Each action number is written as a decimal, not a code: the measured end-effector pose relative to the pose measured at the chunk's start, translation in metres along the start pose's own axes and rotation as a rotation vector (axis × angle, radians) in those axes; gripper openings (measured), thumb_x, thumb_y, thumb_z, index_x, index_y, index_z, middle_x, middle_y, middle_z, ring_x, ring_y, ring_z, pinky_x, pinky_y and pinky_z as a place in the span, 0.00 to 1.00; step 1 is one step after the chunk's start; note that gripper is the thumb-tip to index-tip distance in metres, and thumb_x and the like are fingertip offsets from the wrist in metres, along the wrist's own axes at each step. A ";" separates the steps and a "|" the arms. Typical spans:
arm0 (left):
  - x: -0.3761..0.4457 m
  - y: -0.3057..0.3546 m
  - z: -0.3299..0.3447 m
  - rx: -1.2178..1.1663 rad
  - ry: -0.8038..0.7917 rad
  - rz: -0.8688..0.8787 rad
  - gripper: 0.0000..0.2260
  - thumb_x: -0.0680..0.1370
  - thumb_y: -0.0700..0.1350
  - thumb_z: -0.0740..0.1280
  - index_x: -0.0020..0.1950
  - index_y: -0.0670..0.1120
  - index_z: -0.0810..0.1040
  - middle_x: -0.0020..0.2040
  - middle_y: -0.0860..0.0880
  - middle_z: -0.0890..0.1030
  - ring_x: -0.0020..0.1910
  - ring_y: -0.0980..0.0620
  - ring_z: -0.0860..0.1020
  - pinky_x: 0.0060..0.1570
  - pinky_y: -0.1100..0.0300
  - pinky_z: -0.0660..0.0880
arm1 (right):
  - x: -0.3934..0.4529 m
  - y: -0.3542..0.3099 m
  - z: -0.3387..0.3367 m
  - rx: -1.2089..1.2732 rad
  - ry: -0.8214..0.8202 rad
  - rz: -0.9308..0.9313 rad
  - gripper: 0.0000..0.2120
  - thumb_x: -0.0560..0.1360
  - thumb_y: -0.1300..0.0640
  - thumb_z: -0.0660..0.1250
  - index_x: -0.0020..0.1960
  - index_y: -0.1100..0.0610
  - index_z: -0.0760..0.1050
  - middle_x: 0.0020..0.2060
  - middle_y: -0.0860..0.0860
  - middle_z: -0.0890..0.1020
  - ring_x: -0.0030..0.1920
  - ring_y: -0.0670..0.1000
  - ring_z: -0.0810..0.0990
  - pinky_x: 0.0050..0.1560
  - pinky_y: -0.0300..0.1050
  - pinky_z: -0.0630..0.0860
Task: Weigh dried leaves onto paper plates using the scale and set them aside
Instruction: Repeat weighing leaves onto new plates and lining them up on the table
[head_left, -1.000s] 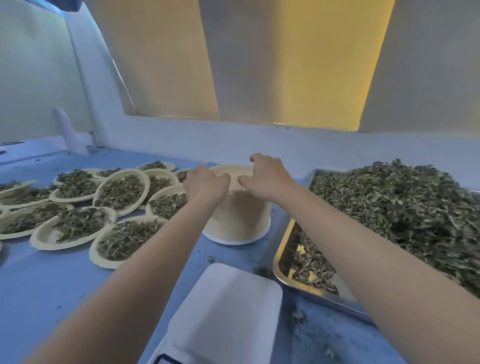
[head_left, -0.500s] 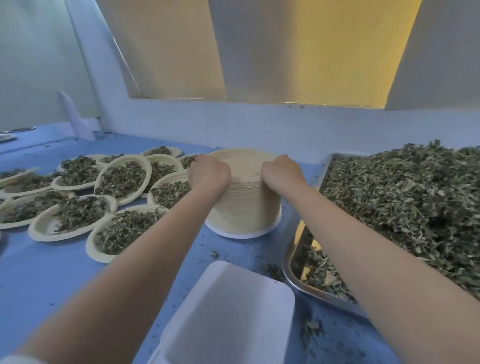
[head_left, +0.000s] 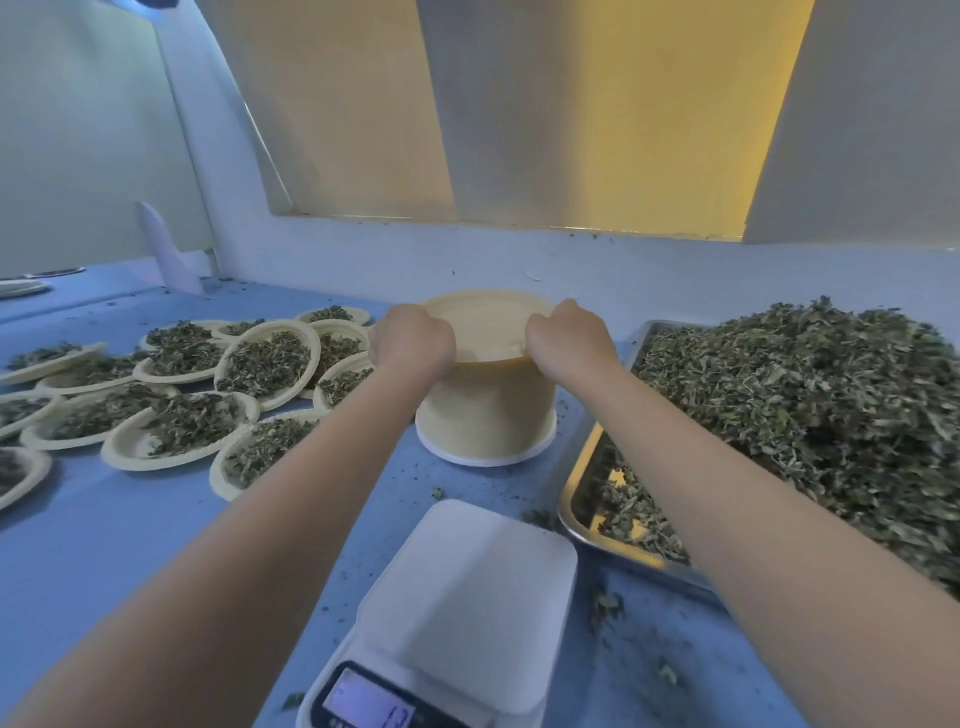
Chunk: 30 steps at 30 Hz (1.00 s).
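A tall stack of cream paper plates (head_left: 485, 410) stands on the blue table behind the scale. My left hand (head_left: 413, 343) grips the left rim of the top plate (head_left: 483, 322), and my right hand (head_left: 569, 340) pinches its right rim. The top plate is lifted slightly at the near edge. The white digital scale (head_left: 467, 597) sits in front with a bare platform and a lit display. A metal tray (head_left: 587, 499) heaped with dried leaves (head_left: 810, 405) lies at the right.
Several paper plates filled with dried leaves (head_left: 265, 364) crowd the left half of the table. Leaf crumbs are scattered around the scale. A white wall ledge runs behind the stack, and a white scoop-like object (head_left: 166, 249) stands at the back left.
Both hands moved from the stack's top to its rim edges and now lift the top plate. The camera tilted down, bringing the scale's display into view.
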<state>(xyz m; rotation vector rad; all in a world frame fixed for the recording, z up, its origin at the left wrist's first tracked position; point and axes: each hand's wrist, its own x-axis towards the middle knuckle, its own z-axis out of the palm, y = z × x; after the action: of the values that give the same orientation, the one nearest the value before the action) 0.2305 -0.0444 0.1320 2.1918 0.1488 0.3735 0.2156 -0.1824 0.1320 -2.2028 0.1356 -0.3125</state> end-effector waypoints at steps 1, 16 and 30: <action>-0.010 0.001 -0.006 -0.019 0.002 0.015 0.08 0.76 0.34 0.53 0.44 0.33 0.71 0.59 0.31 0.73 0.62 0.35 0.71 0.53 0.47 0.71 | -0.010 -0.002 -0.002 0.000 0.010 -0.008 0.05 0.74 0.62 0.55 0.41 0.59 0.67 0.30 0.51 0.63 0.29 0.49 0.60 0.28 0.43 0.56; -0.151 -0.072 -0.030 -0.088 -0.085 -0.015 0.05 0.75 0.32 0.54 0.45 0.38 0.68 0.44 0.42 0.68 0.36 0.48 0.68 0.32 0.55 0.64 | -0.161 0.047 0.021 -0.197 0.004 -0.008 0.19 0.76 0.55 0.55 0.62 0.65 0.68 0.57 0.60 0.75 0.59 0.60 0.72 0.58 0.52 0.70; -0.143 -0.111 -0.034 -0.204 -0.072 -0.180 0.06 0.77 0.43 0.60 0.41 0.46 0.65 0.42 0.47 0.68 0.33 0.52 0.65 0.31 0.58 0.60 | -0.162 0.064 0.029 -0.212 -0.034 0.009 0.19 0.79 0.47 0.53 0.61 0.60 0.66 0.51 0.55 0.72 0.54 0.56 0.71 0.49 0.49 0.64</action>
<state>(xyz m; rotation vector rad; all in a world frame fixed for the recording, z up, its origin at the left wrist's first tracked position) 0.0869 0.0138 0.0323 1.9699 0.2553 0.1996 0.0687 -0.1654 0.0357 -2.4157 0.1665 -0.2654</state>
